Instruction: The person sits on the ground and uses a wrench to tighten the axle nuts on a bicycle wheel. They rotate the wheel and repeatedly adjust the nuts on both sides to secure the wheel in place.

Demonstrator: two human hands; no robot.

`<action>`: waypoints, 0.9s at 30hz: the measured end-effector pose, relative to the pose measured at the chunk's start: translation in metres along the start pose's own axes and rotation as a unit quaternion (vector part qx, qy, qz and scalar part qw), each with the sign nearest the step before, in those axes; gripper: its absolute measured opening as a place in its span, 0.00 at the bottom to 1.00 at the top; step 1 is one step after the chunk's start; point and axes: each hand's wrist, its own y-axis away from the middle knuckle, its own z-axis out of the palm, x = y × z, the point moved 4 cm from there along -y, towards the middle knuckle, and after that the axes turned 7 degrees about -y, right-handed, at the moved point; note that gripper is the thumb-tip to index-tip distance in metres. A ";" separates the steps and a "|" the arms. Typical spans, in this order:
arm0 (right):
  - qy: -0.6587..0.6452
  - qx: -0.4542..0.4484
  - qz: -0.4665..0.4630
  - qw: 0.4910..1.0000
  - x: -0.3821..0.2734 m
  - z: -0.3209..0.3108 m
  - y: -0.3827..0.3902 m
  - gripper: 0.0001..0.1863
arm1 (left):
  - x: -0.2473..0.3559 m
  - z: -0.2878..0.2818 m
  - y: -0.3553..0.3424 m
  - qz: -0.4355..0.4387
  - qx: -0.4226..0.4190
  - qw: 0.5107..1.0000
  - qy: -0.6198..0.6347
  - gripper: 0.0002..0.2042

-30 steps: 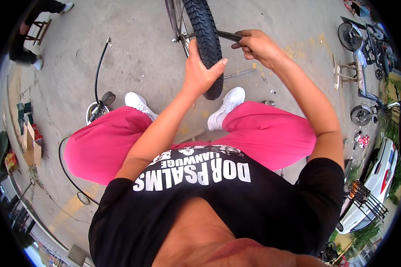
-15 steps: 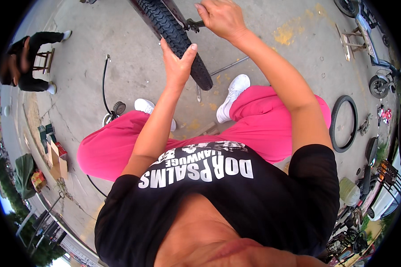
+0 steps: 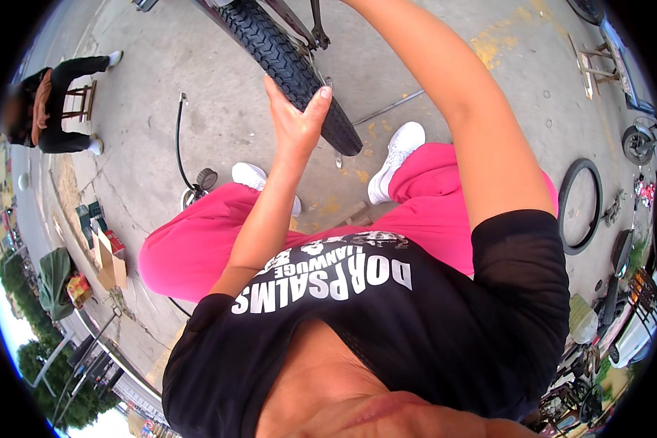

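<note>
A bicycle wheel with a black knobby tire (image 3: pixel 270 45) slants down from the upper edge, between parts of the bicycle's frame (image 3: pixel 290 18). My left hand (image 3: pixel 297 120) is closed round the tire's lower stretch, with the thumb on its right side and the other fingers partly hidden behind it. To the right of the wheel, a dark crank-like metal arm (image 3: pixel 317 28) runs up out of the picture. My right forearm (image 3: pixel 416 44) reaches past the upper edge, so my right hand and anything in it are out of sight.
A metal rod (image 3: pixel 390 106) lies on the concrete behind the wheel. To the left stands a floor pump (image 3: pixel 190 196) with a black hose (image 3: pixel 178 139). A loose tire (image 3: pixel 580 206) lies at right, near a parked scooter (image 3: pixel 639 142). A person (image 3: pixel 47 106) sits at far left; cardboard boxes (image 3: pixel 109 266) stand nearer.
My right hand has gone up out of view from beside the dark crank-like arm, which now points upward. My left hand stays on the tire. The whole view has shifted slightly.
</note>
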 end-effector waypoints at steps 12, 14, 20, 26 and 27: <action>-0.026 -0.192 0.147 0.970 0.033 0.074 -0.030 0.22 | 0.001 -0.001 0.001 -0.037 -0.007 0.999 0.007 0.32; -0.021 -0.200 0.154 0.967 0.039 0.085 -0.031 0.22 | -0.003 0.000 0.002 -0.046 -0.005 0.999 0.021 0.32; -0.009 -0.187 0.126 0.974 0.054 0.114 -0.026 0.18 | -0.003 0.000 0.002 -0.065 -0.014 0.998 0.018 0.33; 0.016 -0.208 0.142 0.968 0.069 0.141 -0.024 0.17 | -0.007 0.001 0.007 -0.097 -0.009 0.995 0.028 0.35; 0.018 -0.212 0.148 0.966 0.070 0.143 -0.024 0.17 | -0.007 0.000 0.007 -0.098 -0.005 0.995 0.036 0.35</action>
